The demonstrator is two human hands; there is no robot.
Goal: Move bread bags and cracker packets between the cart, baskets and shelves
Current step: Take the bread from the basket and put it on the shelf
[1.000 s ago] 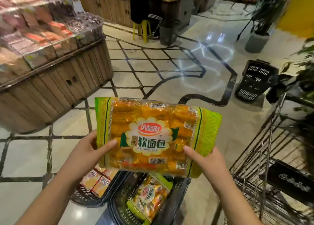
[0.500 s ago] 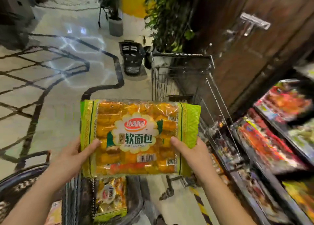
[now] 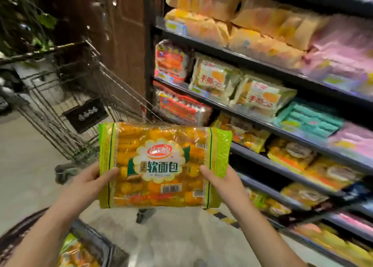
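Beside stocked shelves [image 3: 252, 61], pale floor [image 3: 26, 155]

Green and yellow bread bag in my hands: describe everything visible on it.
The clear plastic bread bag, green at both ends, is sealed, packed with golden rolls. A white scalloped label bears a red logo and dark green characters. Face toward the camera, it is gripped low on each side by the left hand and right hand, thumbs in front.
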